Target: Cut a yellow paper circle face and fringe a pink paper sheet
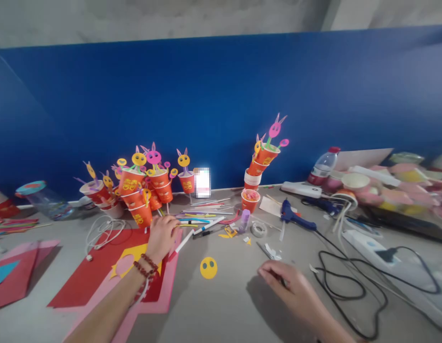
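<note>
Right hand (290,282) half-curled — yellow disc (208,268) lies apart, to its left.

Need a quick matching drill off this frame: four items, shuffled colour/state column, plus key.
Items:
1. face cutout
2. glue gun
3. tape roll
4. left hand

Colours/states:
A. blue, with a black cord at its end
B. red-brown beads at the wrist
C. yellow, lying flat
D. pale, ring-shaped

Pairs: 1-C, 2-A, 3-D, 4-B
</note>
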`<state>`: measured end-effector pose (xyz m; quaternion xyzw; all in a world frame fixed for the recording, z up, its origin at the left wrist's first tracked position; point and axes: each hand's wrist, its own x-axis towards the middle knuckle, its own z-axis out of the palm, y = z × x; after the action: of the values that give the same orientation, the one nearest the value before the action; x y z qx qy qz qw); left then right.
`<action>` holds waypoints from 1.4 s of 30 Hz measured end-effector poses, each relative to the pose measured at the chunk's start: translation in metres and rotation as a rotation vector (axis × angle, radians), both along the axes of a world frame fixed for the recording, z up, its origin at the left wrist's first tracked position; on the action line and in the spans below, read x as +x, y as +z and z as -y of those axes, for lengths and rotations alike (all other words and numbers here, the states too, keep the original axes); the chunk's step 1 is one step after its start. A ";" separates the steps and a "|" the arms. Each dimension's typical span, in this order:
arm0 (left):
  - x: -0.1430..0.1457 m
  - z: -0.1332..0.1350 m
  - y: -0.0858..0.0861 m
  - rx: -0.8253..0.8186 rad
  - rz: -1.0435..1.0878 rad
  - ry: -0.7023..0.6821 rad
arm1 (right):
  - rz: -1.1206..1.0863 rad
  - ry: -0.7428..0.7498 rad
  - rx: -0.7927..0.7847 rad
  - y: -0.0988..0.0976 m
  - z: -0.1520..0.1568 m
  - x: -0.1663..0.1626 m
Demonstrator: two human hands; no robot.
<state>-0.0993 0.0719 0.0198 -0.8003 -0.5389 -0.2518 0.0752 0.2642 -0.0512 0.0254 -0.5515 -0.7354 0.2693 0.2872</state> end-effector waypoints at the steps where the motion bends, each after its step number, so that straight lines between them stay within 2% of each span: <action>1: -0.006 -0.003 -0.001 -0.009 -0.007 0.010 | 0.000 0.021 -0.002 -0.001 0.000 -0.005; 4: -0.010 -0.013 -0.005 -0.048 -0.038 0.002 | 0.014 0.143 0.021 -0.002 0.001 -0.024; 7: -0.001 -0.025 -0.008 -0.095 -0.077 -0.036 | 0.016 0.262 0.058 -0.002 0.003 -0.039; 10: 0.009 -0.037 -0.008 -0.149 -0.129 -0.085 | 0.024 0.316 0.068 -0.004 0.006 -0.044; 20: 0.009 -0.058 0.005 -0.374 -0.198 -0.157 | 0.038 0.286 0.033 -0.014 0.012 -0.036; 24: 0.001 -0.061 0.016 -0.446 -0.077 -0.157 | 0.005 0.319 0.037 -0.009 0.013 -0.042; 27: -0.009 -0.058 0.023 -0.472 0.097 -0.143 | -0.024 0.307 0.018 -0.006 0.013 -0.044; 31: -0.013 -0.039 0.029 -0.473 0.389 -0.126 | -0.186 0.213 -0.127 -0.007 0.003 -0.054; 36: 0.021 0.017 0.035 -0.532 0.624 -0.277 | -0.782 0.171 -0.450 -0.001 -0.020 -0.094; 39: 0.044 0.056 0.038 -0.586 0.673 -0.380 | -1.035 0.094 -0.466 0.008 -0.030 -0.119; 42: 0.053 0.082 0.036 -0.583 0.624 -0.454 | -1.106 0.000 -0.377 0.014 -0.030 -0.134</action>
<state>-0.0461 -0.0103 0.0559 -0.7717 -0.3955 -0.3283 -0.3745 0.1304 -0.0209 0.0391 -0.3704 -0.4157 0.6432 0.5255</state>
